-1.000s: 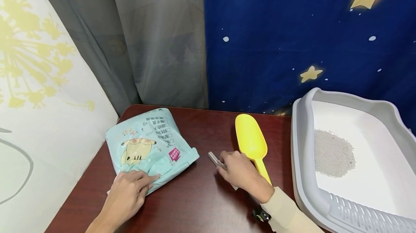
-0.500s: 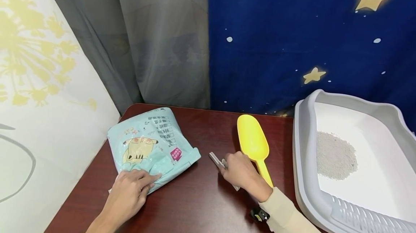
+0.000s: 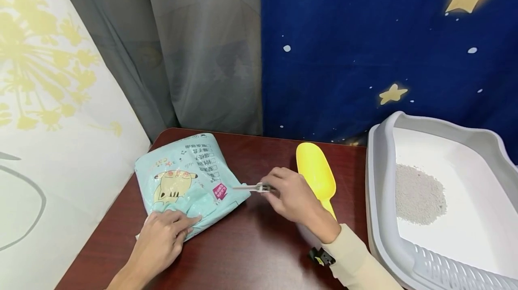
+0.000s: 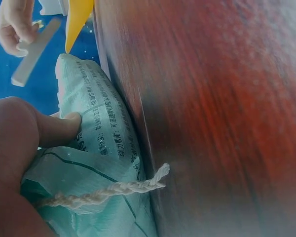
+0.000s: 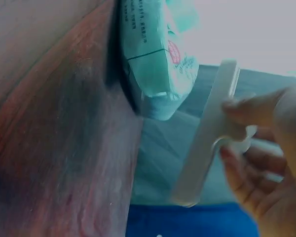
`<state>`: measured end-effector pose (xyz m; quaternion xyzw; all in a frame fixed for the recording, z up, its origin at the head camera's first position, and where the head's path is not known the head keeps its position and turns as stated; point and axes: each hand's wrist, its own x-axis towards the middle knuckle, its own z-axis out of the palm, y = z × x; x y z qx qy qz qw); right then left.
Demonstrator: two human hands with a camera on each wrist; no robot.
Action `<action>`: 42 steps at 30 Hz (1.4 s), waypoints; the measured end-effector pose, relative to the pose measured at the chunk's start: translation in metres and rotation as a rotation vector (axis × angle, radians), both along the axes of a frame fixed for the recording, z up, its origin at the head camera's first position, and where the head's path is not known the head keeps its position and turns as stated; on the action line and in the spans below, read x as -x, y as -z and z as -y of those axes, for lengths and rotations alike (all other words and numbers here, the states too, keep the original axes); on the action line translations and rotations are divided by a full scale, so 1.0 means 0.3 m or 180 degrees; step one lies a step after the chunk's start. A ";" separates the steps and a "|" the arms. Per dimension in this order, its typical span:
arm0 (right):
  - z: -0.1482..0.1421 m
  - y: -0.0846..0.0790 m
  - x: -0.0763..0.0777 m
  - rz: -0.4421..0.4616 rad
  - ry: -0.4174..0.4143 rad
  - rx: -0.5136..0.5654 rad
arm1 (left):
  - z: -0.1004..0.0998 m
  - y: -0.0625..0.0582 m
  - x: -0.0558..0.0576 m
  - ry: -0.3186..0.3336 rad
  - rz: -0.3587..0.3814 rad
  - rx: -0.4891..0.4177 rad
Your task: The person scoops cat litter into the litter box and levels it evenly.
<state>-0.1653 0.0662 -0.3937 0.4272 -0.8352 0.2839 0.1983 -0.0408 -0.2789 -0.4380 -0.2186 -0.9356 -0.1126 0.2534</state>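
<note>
A pale blue plastic bag (image 3: 184, 175) with a cartoon print lies on the left of the dark red table. My left hand (image 3: 159, 236) grips its folded near end; in the left wrist view a thumb presses the plastic beside a braided white cord (image 4: 108, 192). My right hand (image 3: 293, 195) pinches a long whitish sealing clip (image 5: 209, 128) by its middle tab. In the head view, the clip overlaps the bag's right corner. A gap shows between clip and bag in the right wrist view.
Just beyond the right hand lies a yellow scoop (image 3: 314, 168), its handle partly hidden by the forearm. A grey-rimmed litter box (image 3: 376, 191) with grey granules (image 3: 421, 195) in it takes up the right side. Curtains (image 3: 214, 78) hang behind the table.
My right hand has lifted the clip off the table, turned it and brought it left and away from me to the bag's corner. The left hand stays on the bag.
</note>
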 end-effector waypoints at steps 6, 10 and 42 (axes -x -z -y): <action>0.064 -0.012 -0.013 -0.0642 -0.0492 -0.0310 | -0.001 -0.001 0.004 0.0016 -0.0002 -0.0031; 0.112 -0.014 -0.027 -0.0949 -0.0618 -0.0618 | 0.000 0.001 0.005 0.0022 0.0010 -0.0041; 0.230 0.058 -0.025 -0.1765 -0.0681 -0.1146 | -0.001 -0.005 0.001 0.0029 0.0000 -0.0040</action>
